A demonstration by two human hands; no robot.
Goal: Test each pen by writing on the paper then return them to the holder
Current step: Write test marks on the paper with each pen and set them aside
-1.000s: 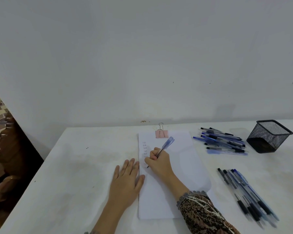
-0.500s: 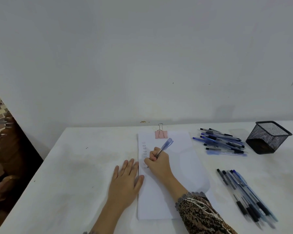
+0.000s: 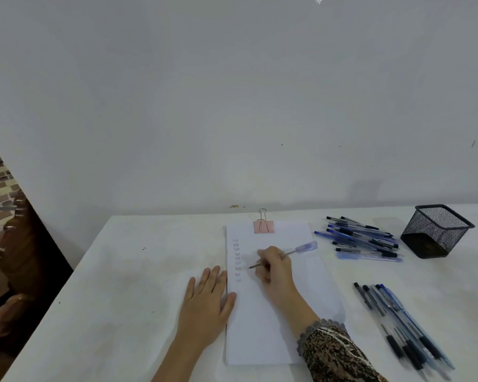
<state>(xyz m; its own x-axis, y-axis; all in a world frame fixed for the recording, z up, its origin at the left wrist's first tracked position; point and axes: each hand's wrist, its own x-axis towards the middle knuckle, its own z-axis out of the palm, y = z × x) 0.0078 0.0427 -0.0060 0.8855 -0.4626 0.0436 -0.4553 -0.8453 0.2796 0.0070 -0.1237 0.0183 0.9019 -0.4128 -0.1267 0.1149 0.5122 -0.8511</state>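
A white paper stack (image 3: 287, 304) lies on the table with a pink binder clip (image 3: 263, 226) at its top edge. A column of small written marks (image 3: 237, 260) runs down its left side. My right hand (image 3: 273, 267) grips a pen with a translucent blue cap end (image 3: 301, 248); its tip points left, just right of the marks and lifted slightly. My left hand (image 3: 207, 301) rests flat on the table, fingers and thumb on the paper's left edge. A black mesh holder (image 3: 436, 230) stands at the far right; no pens show inside it.
A pile of blue and black pens (image 3: 362, 239) lies between the paper and the holder. A second group of pens (image 3: 398, 321) lies near the right front. The white table (image 3: 122, 285) meets a wall behind. A wooden chair (image 3: 14, 252) stands at the left.
My right hand has shifted right and turned the pen flatter, its cap end now pointing right. The tip has left the marks, and a new mark shows lower in the column.
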